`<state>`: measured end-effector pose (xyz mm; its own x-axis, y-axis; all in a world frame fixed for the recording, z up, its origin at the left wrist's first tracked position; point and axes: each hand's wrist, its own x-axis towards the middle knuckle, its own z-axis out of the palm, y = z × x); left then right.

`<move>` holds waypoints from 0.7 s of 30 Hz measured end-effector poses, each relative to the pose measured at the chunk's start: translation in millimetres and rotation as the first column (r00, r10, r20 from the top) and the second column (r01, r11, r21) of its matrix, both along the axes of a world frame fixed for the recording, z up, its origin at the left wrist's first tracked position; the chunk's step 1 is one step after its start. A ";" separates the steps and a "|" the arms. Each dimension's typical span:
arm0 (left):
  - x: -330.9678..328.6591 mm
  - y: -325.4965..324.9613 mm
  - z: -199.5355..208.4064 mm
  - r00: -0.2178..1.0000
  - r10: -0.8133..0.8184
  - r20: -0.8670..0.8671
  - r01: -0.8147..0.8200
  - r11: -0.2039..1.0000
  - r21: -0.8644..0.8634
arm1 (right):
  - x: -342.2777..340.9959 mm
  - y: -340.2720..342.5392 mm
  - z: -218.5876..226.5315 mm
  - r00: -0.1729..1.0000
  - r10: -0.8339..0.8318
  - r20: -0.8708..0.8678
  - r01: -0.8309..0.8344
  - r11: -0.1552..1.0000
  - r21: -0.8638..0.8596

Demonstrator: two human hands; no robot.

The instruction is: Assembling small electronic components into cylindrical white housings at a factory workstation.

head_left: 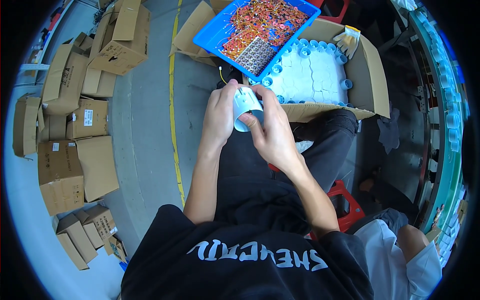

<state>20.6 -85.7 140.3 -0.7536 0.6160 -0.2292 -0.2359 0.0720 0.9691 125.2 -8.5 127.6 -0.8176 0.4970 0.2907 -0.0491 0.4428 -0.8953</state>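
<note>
A pale blue-white plastic cup-shaped housing is held between both my hands, over my lap. My left hand grips its left side, fingers curled around the top. My right hand holds the right side, with the thumb at the open lower rim. Small slots or prongs show on the end turned away from me. Just beyond my hands, a blue tray carries a tangle of red and orange wired parts and a block of small round pieces. One wire hangs past the tray's near edge.
Under the tray's right side stands an open cardboard box with similar cups and a glove. Cardboard boxes line the left. A green conveyor with cups runs along the right. Beside me are a red stool and another person.
</note>
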 end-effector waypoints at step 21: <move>-6.3 5.1 -24.3 0.986 -0.030 0.163 -0.015 0.962 0.272 | 0.0 5.6 31.6 0.976 -0.215 -0.036 0.213 0.904 0.370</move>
